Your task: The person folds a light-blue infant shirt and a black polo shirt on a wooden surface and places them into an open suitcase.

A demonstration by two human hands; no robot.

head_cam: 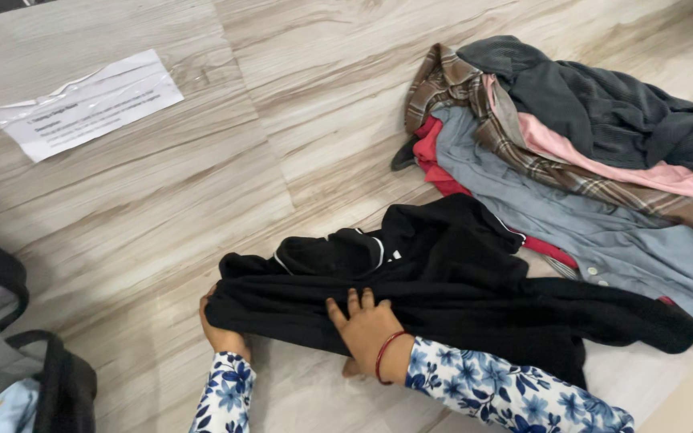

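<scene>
Two forearms in white sleeves printed with blue flowers came up from the bottom edge, nearest the camera. The right hand, a red bangle at its wrist, lay palm down on a black garment, its fingers spread flat and pressing the cloth rather than gripping it. The left hand sat at the garment's left end, its fingers curled under and closed on the edge of the fabric, mostly hidden by the cloth.

The black garment was stretched across the pale wood-grain surface, bunched in a long fold between the two hands, with thin white trim showing near its upper middle. Its right part ran up against a heap of other clothes: a blue-grey shirt just beside it, a red piece under that, then a brown plaid shirt, a pink one and a dark grey knit on top.

Well apart, at the upper left, a white printed sheet under clear tape lay flat on the surface. A dark bag with a strap stood at the lower left corner.
</scene>
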